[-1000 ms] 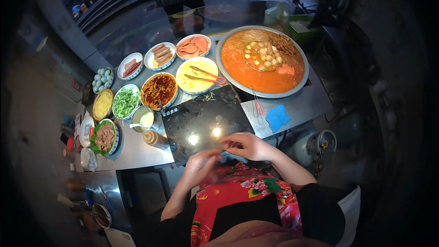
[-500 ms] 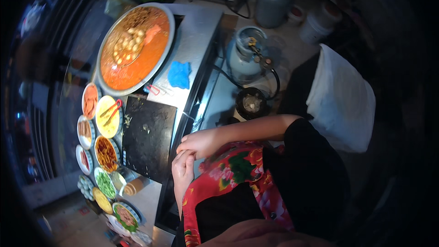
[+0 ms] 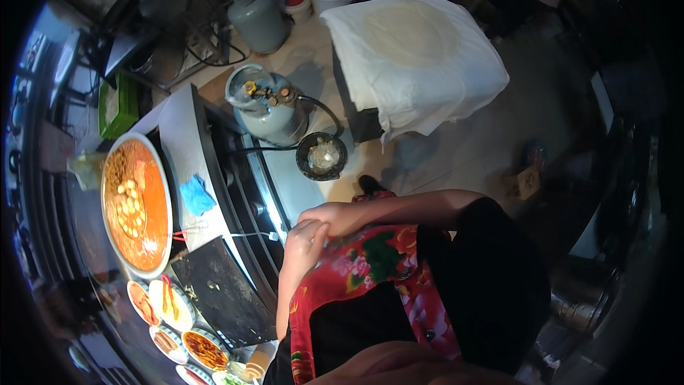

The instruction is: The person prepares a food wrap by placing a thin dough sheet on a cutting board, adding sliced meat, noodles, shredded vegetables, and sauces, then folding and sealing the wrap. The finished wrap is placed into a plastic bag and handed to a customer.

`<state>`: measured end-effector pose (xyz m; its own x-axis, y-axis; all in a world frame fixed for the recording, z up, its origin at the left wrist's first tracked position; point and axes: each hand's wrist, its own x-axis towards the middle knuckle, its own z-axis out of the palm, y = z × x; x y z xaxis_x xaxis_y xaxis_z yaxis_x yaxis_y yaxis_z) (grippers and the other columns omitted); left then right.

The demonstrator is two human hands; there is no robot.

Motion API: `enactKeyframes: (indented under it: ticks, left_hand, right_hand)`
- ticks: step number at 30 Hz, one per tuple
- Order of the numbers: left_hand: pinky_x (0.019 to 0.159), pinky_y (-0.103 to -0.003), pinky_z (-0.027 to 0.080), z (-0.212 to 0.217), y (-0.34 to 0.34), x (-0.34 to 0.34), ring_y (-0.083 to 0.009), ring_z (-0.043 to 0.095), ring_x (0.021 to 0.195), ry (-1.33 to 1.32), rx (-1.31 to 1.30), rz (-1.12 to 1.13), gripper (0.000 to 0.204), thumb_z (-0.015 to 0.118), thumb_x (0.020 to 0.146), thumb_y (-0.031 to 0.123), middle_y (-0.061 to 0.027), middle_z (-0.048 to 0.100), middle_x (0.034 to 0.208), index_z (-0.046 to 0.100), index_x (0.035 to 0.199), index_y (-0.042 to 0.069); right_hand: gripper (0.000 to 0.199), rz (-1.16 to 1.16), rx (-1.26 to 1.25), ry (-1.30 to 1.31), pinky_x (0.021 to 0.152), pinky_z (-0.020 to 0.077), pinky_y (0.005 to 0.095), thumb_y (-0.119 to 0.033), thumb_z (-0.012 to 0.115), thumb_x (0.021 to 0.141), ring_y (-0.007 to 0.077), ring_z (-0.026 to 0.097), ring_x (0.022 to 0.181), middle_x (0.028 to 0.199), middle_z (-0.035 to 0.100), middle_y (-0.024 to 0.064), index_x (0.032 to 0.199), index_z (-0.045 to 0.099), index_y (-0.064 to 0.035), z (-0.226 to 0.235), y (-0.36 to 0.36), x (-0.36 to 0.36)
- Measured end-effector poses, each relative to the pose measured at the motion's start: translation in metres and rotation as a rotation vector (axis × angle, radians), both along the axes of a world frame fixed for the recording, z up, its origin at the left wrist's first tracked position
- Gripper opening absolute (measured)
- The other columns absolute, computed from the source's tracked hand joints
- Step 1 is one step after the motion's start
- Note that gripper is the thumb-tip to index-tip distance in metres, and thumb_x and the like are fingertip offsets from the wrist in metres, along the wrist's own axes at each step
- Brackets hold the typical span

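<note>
In front of the red floral apron [image 3: 356,264], my two hands are held together. My left hand [image 3: 305,241] is closed over my right hand [image 3: 320,215]. The right forearm crosses from the right, and its fingers are mostly hidden under the left hand. Neither hand touches anything on the counter. Nearest to them on the left is a dark flat griddle [image 3: 221,289] with small food scraps on it. Beyond it a large round metal pan [image 3: 169,207] holds orange-red broth, with pale round pieces gathered in a ladle-like strainer [image 3: 130,210].
A blue cloth [image 3: 197,195] lies on the steel counter [image 3: 187,135]. Bowls of toppings, one a dark red sauce [image 3: 205,349], line the counter's far side. On the floor stand a gas cylinder [image 3: 274,117], a black basin [image 3: 322,157] and a stand under a white cloth [image 3: 427,64].
My view has swung to the right, so the counter sits farther left and the cloth-covered stand shows more fully. My hands stay joined in front of the apron.
</note>
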<state>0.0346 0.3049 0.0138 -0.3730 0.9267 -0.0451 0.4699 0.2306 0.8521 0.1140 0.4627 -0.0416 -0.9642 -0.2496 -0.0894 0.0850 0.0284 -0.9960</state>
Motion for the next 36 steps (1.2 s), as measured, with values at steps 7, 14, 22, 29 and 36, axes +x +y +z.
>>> enactKeyframes:
  ticks: [7, 14, 22, 29, 36]
  left_hand:
    - [0.09, -0.042, 0.053, -0.001, 0.075, 0.028, -0.0389, 0.067, 0.102, 0.05, 0.001, -0.065, 0.019, 0.065, 0.093, 0.008, -0.0196, 0.07, 0.11, 0.07, 0.11, 0.0]
    - [0.092, -0.042, 0.052, -0.005, 0.214, 0.048, -0.0368, 0.065, 0.106, 0.167, 0.003, -0.011, 0.019, 0.066, 0.093, 0.009, -0.0177, 0.07, 0.112, 0.069, 0.11, 0.001]
    - [0.077, -0.042, 0.056, -0.068, 0.387, 0.009, -0.0368, 0.071, 0.088, 0.279, -0.063, 0.437, 0.035, 0.066, 0.093, 0.021, -0.0198, 0.073, 0.098, 0.063, 0.122, 0.002]
    - [0.054, -0.029, 0.046, -0.094, 0.436, -0.039, -0.013, 0.056, 0.058, -0.166, -0.017, 0.44, 0.036, 0.062, 0.095, 0.01, -0.0024, 0.056, 0.071, 0.057, 0.13, 0.004]
    - [0.054, -0.024, 0.041, -0.078, 0.438, -0.059, -0.0071, 0.05, 0.062, -0.275, 0.133, 0.346, 0.024, 0.059, 0.094, 0.002, 0.0029, 0.052, 0.075, 0.068, 0.115, 0.006]
  right_hand:
    - [0.047, -0.051, 0.046, -0.062, 0.083, 0.0536, 0.0343, -0.019, 0.071, 0.09, 0.019, 0.068, 0.093, 0.107, 0.071, 0.0119, 0.133, 0.057, -0.0028, -0.002, 0.127, 0.06]
    - [0.02, -1.194, 1.067, -0.145, 0.081, 0.0538, 0.0432, -0.02, 0.062, 0.093, 0.0358, 0.069, 0.09, 0.094, 0.072, 0.0188, 0.098, 0.073, -0.0038, -0.008, 0.458, 0.157]
    - [0.064, -1.25, 0.693, -0.295, 0.09, 0.0523, 0.0449, -0.033, 0.077, 0.084, 0.0379, 0.068, 0.105, 0.113, 0.071, 0.0191, 0.138, 0.052, -0.0078, -0.103, 0.541, 0.147]
    - [0.041, -1.192, 0.438, -0.054, 0.092, 0.0519, 0.0341, -0.021, 0.072, 0.088, 0.0243, 0.069, 0.103, 0.116, 0.072, 0.0159, 0.126, 0.066, -0.0069, -0.05, 0.517, 0.101]
    - [0.032, -1.15, 0.518, 0.377, 0.09, 0.0513, 0.0294, -0.012, 0.069, 0.091, 0.0187, 0.068, 0.1, 0.114, 0.072, 0.0115, 0.122, 0.069, -0.0059, 0.023, 0.499, 0.139]
